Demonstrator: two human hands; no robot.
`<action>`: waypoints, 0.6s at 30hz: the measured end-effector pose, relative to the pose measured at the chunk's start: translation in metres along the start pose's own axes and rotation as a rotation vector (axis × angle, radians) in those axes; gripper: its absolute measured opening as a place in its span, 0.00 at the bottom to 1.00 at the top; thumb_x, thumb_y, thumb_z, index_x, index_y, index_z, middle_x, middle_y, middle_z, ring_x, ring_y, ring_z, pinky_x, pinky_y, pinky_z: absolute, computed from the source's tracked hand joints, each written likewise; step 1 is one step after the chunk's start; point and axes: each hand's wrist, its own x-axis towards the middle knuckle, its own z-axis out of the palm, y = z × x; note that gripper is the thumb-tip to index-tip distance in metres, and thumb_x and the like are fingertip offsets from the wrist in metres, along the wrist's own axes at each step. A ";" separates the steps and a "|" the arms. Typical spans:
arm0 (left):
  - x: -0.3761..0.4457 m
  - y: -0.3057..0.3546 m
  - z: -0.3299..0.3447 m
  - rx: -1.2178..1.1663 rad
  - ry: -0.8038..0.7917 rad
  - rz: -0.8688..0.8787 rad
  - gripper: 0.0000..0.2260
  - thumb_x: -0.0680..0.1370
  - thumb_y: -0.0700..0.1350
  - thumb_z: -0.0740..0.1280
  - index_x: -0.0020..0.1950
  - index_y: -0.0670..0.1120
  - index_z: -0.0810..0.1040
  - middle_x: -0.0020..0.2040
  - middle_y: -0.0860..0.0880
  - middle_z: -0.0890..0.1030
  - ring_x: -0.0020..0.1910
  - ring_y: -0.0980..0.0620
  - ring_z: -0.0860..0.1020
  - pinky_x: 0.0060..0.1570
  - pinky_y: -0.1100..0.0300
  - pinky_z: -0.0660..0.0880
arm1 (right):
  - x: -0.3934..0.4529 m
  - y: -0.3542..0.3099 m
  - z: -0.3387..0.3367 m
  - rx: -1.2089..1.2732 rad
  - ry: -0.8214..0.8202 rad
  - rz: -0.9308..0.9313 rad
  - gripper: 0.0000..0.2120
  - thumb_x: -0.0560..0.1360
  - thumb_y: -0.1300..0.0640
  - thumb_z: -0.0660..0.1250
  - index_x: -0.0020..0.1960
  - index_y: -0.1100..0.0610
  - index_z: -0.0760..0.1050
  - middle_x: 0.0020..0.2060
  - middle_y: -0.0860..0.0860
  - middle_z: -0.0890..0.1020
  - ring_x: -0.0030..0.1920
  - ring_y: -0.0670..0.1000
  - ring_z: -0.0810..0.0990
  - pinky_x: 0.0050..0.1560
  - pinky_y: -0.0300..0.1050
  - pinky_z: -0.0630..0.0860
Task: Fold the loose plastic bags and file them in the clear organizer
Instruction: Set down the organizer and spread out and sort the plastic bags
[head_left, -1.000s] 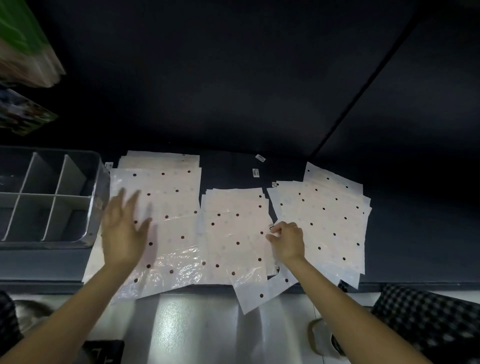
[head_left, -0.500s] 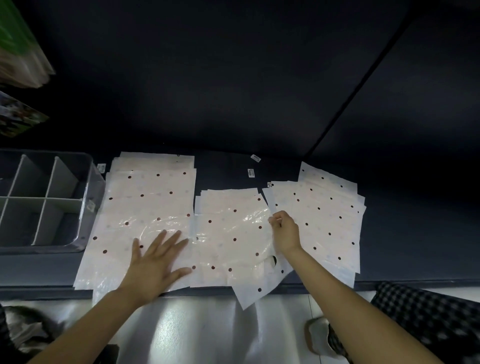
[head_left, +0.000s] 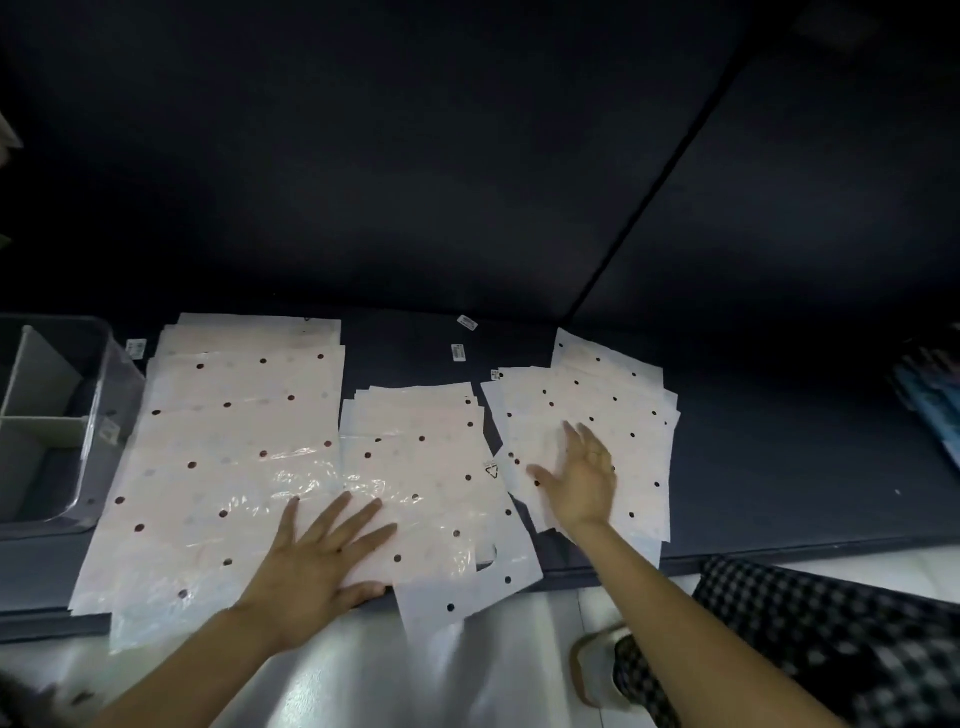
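The left hand (head_left: 317, 566) is pressed flat, fingers spread wide, on the middle pile of bags (head_left: 426, 467); the right hand (head_left: 584, 478) is laid open on the right pile (head_left: 592, 436). Three piles are counted, the left pile (head_left: 228, 457) beside the organizer (head_left: 98, 415). Near edges overhang the table (head_left: 779, 467); bare room is left at the right

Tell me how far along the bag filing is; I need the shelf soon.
Done: nothing filed; the organizer shows no bags in view. In hand: left hand presses flat on the bags, right hand open over the right pile. Left: folding and filing all three piles.
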 end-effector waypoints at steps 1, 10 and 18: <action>-0.001 0.000 -0.002 -0.003 -0.007 -0.032 0.32 0.78 0.65 0.40 0.64 0.55 0.77 0.66 0.51 0.76 0.62 0.42 0.76 0.54 0.35 0.71 | -0.002 0.015 -0.002 0.024 -0.020 0.055 0.36 0.75 0.43 0.66 0.76 0.53 0.55 0.75 0.50 0.57 0.75 0.53 0.55 0.72 0.50 0.58; 0.000 0.001 -0.006 0.028 -0.051 -0.036 0.34 0.77 0.67 0.37 0.66 0.56 0.75 0.68 0.51 0.73 0.65 0.42 0.74 0.56 0.34 0.70 | -0.006 0.044 -0.008 0.289 0.138 0.114 0.12 0.79 0.59 0.60 0.40 0.60 0.77 0.40 0.54 0.80 0.46 0.59 0.74 0.40 0.47 0.69; 0.020 0.016 -0.011 -0.525 0.067 -0.059 0.40 0.68 0.76 0.49 0.76 0.60 0.50 0.75 0.62 0.47 0.76 0.58 0.44 0.73 0.59 0.43 | -0.020 -0.016 -0.025 0.519 0.159 -0.062 0.13 0.80 0.55 0.59 0.47 0.61 0.80 0.37 0.50 0.78 0.39 0.51 0.74 0.41 0.46 0.71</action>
